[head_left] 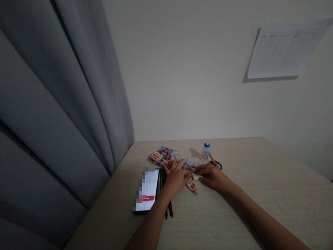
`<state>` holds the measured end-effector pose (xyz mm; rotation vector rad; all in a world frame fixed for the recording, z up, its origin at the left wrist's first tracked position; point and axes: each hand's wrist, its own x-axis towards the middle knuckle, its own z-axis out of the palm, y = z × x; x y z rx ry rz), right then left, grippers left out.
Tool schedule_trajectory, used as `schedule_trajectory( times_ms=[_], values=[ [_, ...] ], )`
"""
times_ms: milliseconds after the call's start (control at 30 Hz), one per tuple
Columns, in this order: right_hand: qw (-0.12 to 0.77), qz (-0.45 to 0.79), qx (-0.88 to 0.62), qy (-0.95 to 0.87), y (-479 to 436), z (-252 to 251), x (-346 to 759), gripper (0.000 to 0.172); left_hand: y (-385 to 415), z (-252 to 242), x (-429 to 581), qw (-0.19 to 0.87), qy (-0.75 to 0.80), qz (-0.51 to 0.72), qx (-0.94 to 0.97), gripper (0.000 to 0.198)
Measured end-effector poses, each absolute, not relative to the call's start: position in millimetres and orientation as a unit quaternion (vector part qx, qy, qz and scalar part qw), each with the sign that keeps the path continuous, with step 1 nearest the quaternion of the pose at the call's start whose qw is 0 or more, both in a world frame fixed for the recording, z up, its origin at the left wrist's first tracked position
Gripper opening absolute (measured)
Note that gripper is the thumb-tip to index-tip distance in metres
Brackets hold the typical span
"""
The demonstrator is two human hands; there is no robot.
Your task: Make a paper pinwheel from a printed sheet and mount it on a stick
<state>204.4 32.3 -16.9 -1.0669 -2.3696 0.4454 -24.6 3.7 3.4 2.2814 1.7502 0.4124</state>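
My left hand (176,177) lies on the table with its fingers spread flat, pressing on a colourful printed paper piece (191,184) that sticks out between both hands. My right hand (212,176) rests beside it with fingers curled down onto the same paper (190,163), pinching its edge. A small stack of printed colour leaflets (163,155) lies just beyond my left hand. A small white glue bottle with a blue cap (205,151) stands past my right hand, and black-handled scissors (217,163) lie next to it.
A phone with a lit screen (147,190) lies left of my left forearm, with dark thin sticks (169,209) beside it. Grey curtains (57,104) hang at the left. A printed sheet (281,52) is fixed on the wall. The wooden table (260,194) spreads right.
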Motion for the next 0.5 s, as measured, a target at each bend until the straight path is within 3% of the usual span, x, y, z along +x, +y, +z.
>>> schedule_trajectory(
  times_ms=[500],
  values=[
    [0.257, 0.16, -0.395, -0.867, 32.4, -17.5, 204.8, 0.022, 2.8, 6.8, -27.4, 0.13, 0.601, 0.102, 0.782, 0.029]
  ],
)
